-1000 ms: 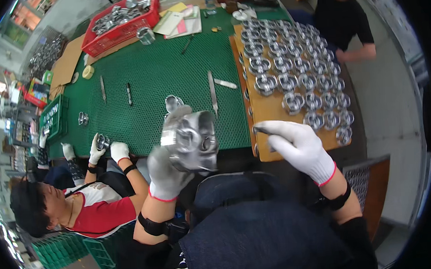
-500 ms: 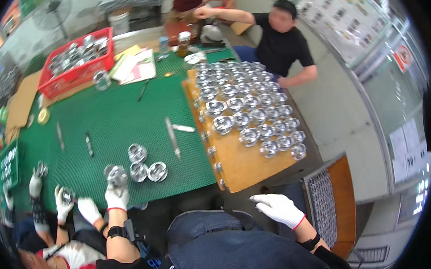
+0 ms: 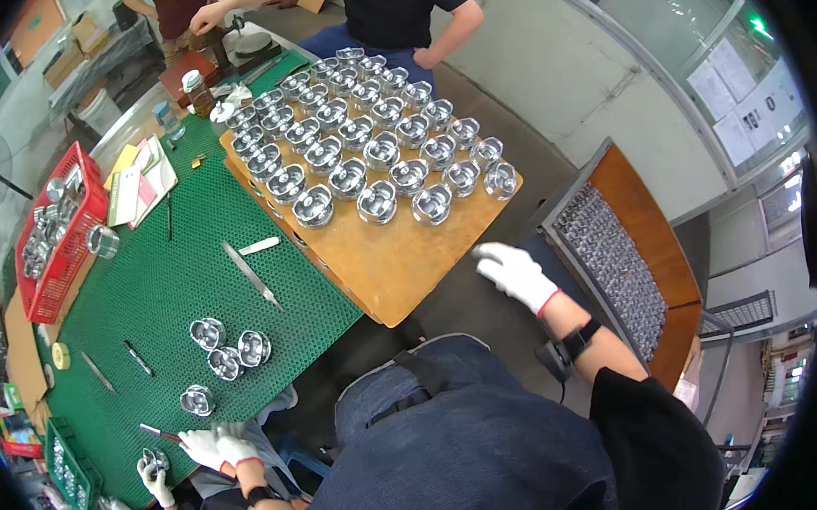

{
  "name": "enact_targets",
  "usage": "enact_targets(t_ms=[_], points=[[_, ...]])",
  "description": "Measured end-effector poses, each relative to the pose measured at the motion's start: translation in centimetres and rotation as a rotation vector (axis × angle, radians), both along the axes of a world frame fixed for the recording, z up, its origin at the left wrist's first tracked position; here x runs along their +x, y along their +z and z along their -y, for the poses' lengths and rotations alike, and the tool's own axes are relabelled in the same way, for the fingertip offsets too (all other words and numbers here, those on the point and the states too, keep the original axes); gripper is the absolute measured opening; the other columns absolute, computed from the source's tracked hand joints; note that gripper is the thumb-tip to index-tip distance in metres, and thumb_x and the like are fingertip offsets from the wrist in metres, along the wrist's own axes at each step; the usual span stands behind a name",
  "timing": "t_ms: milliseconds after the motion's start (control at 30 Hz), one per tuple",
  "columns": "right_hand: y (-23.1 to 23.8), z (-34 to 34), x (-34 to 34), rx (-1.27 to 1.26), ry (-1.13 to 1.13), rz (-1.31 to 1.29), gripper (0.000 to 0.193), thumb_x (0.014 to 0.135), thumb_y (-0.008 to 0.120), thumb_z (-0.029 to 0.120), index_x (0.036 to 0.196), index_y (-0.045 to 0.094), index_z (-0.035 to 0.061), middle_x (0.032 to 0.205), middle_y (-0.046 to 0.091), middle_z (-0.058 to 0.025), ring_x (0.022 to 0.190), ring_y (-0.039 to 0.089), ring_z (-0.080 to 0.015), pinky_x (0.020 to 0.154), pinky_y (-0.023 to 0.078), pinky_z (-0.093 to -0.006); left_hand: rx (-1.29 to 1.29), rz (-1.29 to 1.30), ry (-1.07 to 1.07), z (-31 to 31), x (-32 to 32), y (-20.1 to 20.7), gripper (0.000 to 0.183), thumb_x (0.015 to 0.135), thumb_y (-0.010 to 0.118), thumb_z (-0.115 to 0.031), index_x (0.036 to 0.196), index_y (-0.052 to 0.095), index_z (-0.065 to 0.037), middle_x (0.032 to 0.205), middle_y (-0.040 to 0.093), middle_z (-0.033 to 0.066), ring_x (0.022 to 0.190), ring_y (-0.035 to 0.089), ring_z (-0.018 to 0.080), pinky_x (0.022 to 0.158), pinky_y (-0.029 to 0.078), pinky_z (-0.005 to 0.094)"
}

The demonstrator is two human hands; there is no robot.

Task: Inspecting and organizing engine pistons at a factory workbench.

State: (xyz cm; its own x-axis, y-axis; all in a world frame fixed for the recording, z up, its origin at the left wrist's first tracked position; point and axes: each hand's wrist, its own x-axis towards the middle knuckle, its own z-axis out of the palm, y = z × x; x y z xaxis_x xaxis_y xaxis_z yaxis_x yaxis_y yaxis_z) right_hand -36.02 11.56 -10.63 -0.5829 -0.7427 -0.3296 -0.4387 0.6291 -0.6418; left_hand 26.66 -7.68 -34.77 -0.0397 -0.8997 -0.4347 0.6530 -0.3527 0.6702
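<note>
Left hand (image 3: 222,449) in white glove, loosely curled and holding nothing, at near edge of green mat surface (image 3: 177,297) by four shiny metal pistons (image 3: 225,346), right hand (image 3: 514,272) gloved, fingers spread and empty, beside wooden board (image 3: 399,256) carrying rows of silver pistons (image 3: 373,136) further out.

Green gridded mat (image 3: 194,268); silver pistons (image 3: 377,201) on tan wooden board (image 3: 409,264); red crate (image 3: 54,277); white glove, red cuff, on right hand (image 3: 514,273).
</note>
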Motion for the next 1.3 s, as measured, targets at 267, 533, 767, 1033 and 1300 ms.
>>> enact_targets(t_ms=[267, 533, 767, 1033, 1300], points=[[-10.6, 1.9, -17.0, -0.053, -0.302, -0.178, 0.056, 0.083, 0.062, 0.032, 0.130, 0.049, 0.0055, 0.113, 0.061, -0.0246, 0.105, 0.059, -0.0390, 0.089, 0.047, -0.0430, 0.213, 0.621, 0.162, -11.5, -12.7, 11.9, 0.038, 0.096, 0.054, -0.022, 0.128, 0.045, -0.003, 0.068, 0.041, -0.0034, 0.053, 0.038, 0.0083, 0.047, 0.035, 0.0232], [-8.8, 0.9, -17.1, -0.046, -0.088, -0.093, 0.029, 0.086, 0.058, 0.027, 0.103, 0.059, 0.0032, 0.085, 0.066, -0.0149, 0.078, 0.063, -0.0265, 0.071, 0.048, -0.0374, -0.031, 0.675, -0.128, -9.4, -26.6, 21.3, 0.051, 0.091, 0.060, -0.024, 0.131, 0.043, 0.003, 0.092, 0.058, 0.0073, 0.077, 0.058, 0.0147, 0.067, 0.051, 0.0268], [7.5, 4.2, -6.1, -0.109, 0.278, 0.534, 0.018, 0.086, 0.062, 0.019, 0.098, 0.062, 0.0052, 0.073, 0.066, -0.0014, 0.050, 0.046, -0.0031, 0.048, 0.038, -0.0201, -0.583, 0.742, -0.733, -5.9, -36.3, 29.3, 0.066, 0.084, 0.065, -0.015, 0.142, 0.035, -0.002, 0.135, 0.047, 0.0137, 0.112, 0.052, 0.0220, 0.096, 0.045, 0.0352], [12.0, 8.1, 3.6, -0.361, 1.049, 0.699, 0.042, 0.086, 0.065, 0.025, 0.124, 0.056, 0.0090, 0.096, 0.069, -0.0106, 0.086, 0.068, -0.0222, 0.080, 0.053, -0.0320, -0.577, 0.211, -0.532, -7.3, -36.4, 32.4, 0.117, 0.065, 0.084, -0.049, 0.146, 0.010, -0.008, 0.132, 0.044, 0.0167, 0.118, 0.050, 0.0277, 0.098, 0.044, 0.0437], [16.4, 11.4, 8.7, -0.390, 1.342, -0.552, 0.034, 0.083, 0.055, 0.014, 0.117, 0.059, 0.0147, 0.073, 0.056, -0.0050, 0.063, 0.062, -0.0216, 0.055, 0.050, -0.0333, -0.691, 0.622, -0.525, -7.3, -28.3, 33.8, 0.121, 0.053, 0.088, -0.052, 0.142, 0.023, -0.003, 0.126, 0.044, 0.0167, 0.111, 0.053, 0.0259, 0.095, 0.045, 0.0391]])
